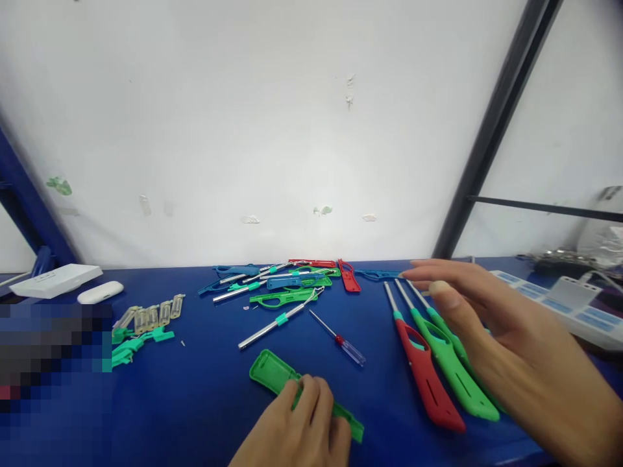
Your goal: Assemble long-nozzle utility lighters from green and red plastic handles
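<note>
My left hand (pixel 304 425) is at the bottom centre, its fingers curled around a green plastic lighter shell (pixel 272 373) that lies on the blue table (pixel 204 395). My right hand (pixel 506 344) hovers at the right with fingers stretched out and apart, holding nothing, just over a row of assembled long lighters: a red one (pixel 423 373) and a green one (pixel 450 366). A small screwdriver with a clear handle and red collar (pixel 341 340) lies between the hands. A loose metal tube with a teal collar (pixel 275 322) lies beside it.
A heap of blue, green and red lighter shells and metal tubes (pixel 287 280) lies at the table's back. Clear small parts (pixel 153 314) and teal pieces (pixel 134 347) sit at the left. A white box (pixel 56 279) and white case (pixel 100 292) are far left; a power strip (pixel 559 301) right.
</note>
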The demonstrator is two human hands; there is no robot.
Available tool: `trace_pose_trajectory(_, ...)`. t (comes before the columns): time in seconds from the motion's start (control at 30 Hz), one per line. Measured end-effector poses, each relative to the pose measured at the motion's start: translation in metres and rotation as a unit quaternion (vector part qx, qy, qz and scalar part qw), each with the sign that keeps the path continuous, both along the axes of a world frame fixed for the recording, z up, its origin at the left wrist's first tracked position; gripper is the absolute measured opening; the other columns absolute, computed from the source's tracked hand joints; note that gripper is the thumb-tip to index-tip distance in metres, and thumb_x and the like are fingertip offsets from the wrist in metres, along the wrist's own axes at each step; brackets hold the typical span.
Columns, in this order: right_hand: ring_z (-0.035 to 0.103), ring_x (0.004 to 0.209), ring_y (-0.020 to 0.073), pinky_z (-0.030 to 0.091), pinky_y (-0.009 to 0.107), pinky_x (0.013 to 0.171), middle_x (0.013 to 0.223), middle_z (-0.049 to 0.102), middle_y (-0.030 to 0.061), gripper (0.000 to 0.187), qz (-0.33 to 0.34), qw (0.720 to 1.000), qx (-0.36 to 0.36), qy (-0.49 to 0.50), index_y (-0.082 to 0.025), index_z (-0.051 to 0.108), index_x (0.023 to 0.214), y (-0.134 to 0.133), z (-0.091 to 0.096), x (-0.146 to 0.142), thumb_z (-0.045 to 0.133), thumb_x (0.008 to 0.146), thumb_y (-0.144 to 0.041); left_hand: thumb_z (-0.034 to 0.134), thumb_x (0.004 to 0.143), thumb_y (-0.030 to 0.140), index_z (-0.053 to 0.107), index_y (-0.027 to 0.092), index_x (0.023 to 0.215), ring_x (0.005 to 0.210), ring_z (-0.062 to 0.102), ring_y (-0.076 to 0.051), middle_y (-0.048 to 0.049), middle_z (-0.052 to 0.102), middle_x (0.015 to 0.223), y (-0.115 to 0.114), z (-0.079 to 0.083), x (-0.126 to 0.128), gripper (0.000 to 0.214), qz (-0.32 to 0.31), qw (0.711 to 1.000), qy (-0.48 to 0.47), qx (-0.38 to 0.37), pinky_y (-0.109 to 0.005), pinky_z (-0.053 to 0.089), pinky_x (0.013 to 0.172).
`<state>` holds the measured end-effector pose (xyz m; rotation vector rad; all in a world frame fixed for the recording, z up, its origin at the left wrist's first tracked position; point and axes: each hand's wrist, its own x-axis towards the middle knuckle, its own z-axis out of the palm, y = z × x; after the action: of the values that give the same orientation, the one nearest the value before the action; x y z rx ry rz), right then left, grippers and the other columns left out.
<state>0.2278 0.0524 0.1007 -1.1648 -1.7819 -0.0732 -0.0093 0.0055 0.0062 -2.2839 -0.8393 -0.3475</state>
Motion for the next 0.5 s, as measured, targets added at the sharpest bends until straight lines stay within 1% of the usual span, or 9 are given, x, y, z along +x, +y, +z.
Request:
trace_pose_trajectory(0.07, 0.074, 0.101, 0.0266, 0.061, 0.039, 0.081, 0.112, 0.077, -0.0003, 0.034, 0.0, 1.0, -0.002, 0.001, -0.037, 0.074, 0.103, 0.001, -0.001, 0.001, 0.05, 0.098, -0.062, 0.066, 0.096, 0.032, 0.069, 0.018, 0.092, 0.091, 0.073, -0.03, -0.0145, 0.079, 0.103, 0.009, 0.009, 0.0, 0.015, 0.016, 0.999, -0.013, -0.036, -0.037, 0.055, 0.073)
trace_pose_trajectory(0.1, 0.073, 0.102, 0.0267, 0.061, 0.039, 0.081, 0.113, 0.076, -0.0002, 0.035, -0.002, 1.0, -0.004, 0.003, -0.037, 0.074, 0.104, 0.002, -0.002, 0.002, 0.05, 0.099, -0.062, 0.067, 0.096, 0.035, 0.069, 0.018, 0.096, 0.095, 0.072, -0.031, -0.0149, 0.078, 0.107, 0.015, 0.017, -0.002, 0.017, 0.025, 0.997, -0.016, -0.07, -0.038, 0.056, 0.075)
trace_pose_trajectory(0.17, 0.073, 0.102, 0.0268, 0.061, 0.039, 0.081, 0.113, 0.076, -0.0003, 0.035, -0.009, 1.0, -0.004, 0.006, -0.037, 0.074, 0.104, 0.003, -0.002, 0.003, 0.05, 0.099, -0.062, 0.064, 0.097, 0.024, 0.069, 0.019, 0.099, 0.096, 0.07, -0.029, -0.012, 0.075, 0.111, 0.032, 0.035, -0.011, 0.008, 0.063, 0.983, -0.016, -0.172, -0.04, 0.056, 0.08)
trace_pose_trajectory(0.23, 0.074, 0.101, 0.0266, 0.062, 0.038, 0.08, 0.112, 0.077, -0.0002, 0.034, -0.01, 1.0, 0.005, -0.007, -0.037, 0.074, 0.104, 0.005, -0.002, 0.004, 0.051, 0.099, -0.062, 0.059, 0.099, 0.016, 0.07, 0.017, 0.099, 0.097, 0.068, -0.028, -0.0109, 0.073, 0.106, 0.054, 0.052, -0.028, 0.011, 0.101, 0.978, -0.026, -0.18, -0.041, 0.055, 0.084)
trace_pose_trajectory(0.3, 0.075, 0.1, 0.0263, 0.063, 0.034, 0.071, 0.113, 0.077, 0.0003, 0.032, 0.0, 1.0, 0.011, -0.025, -0.037, 0.074, 0.105, 0.006, -0.002, 0.006, 0.052, 0.099, -0.059, 0.058, 0.1, 0.019, 0.07, 0.014, 0.101, 0.101, 0.066, -0.031, -0.0131, 0.072, 0.103, 0.078, 0.06, -0.05, 0.013, 0.14, 0.972, -0.039, -0.184, -0.045, 0.055, 0.087)
trace_pose_trajectory(0.37, 0.076, 0.099, 0.0258, 0.06, 0.028, 0.056, 0.114, 0.077, 0.0014, 0.03, 0.013, 0.999, 0.007, -0.037, -0.036, 0.073, 0.108, 0.007, -0.002, 0.008, 0.053, 0.099, -0.056, 0.063, 0.099, 0.025, 0.071, 0.011, 0.103, 0.103, 0.066, -0.033, -0.0149, 0.071, 0.102, 0.1, 0.058, -0.072, 0.016, 0.176, 0.966, -0.05, -0.185, -0.049, 0.056, 0.087)
trace_pose_trajectory(0.4, 0.076, 0.098, 0.0254, 0.058, 0.026, 0.05, 0.114, 0.077, 0.0018, 0.029, 0.019, 0.999, 0.003, -0.039, -0.036, 0.073, 0.109, 0.007, -0.002, 0.009, 0.053, 0.1, -0.055, 0.065, 0.099, 0.028, 0.07, 0.011, 0.107, 0.104, 0.067, -0.031, -0.0135, 0.071, 0.106, 0.109, 0.055, -0.081, 0.019, 0.189, 0.962, -0.055, -0.188, -0.049, 0.057, 0.088)
trace_pose_trajectory(0.43, 0.076, 0.097, 0.025, 0.056, 0.024, 0.046, 0.114, 0.077, 0.0019, 0.029, 0.019, 0.999, 0.0, -0.035, -0.036, 0.073, 0.109, 0.007, -0.002, 0.009, 0.053, 0.1, -0.055, 0.066, 0.1, 0.032, 0.068, 0.013, 0.115, 0.106, 0.067, -0.028, -0.0106, 0.069, 0.114, 0.116, 0.05, -0.088, 0.024, 0.197, 0.96, -0.059, -0.192, -0.048, 0.057, 0.09)
trace_pose_trajectory(0.5, 0.077, 0.097, 0.0238, 0.056, 0.023, 0.047, 0.112, 0.077, 0.0008, 0.028, 0.017, 0.999, 0.003, -0.031, -0.037, 0.073, 0.107, 0.006, -0.002, 0.009, 0.053, 0.1, -0.055, 0.067, 0.1, 0.037, 0.064, 0.016, 0.125, 0.109, 0.067, -0.026, -0.0101, 0.066, 0.126, 0.125, 0.041, -0.099, 0.033, 0.2, 0.956, -0.065, -0.203, -0.048, 0.058, 0.092)
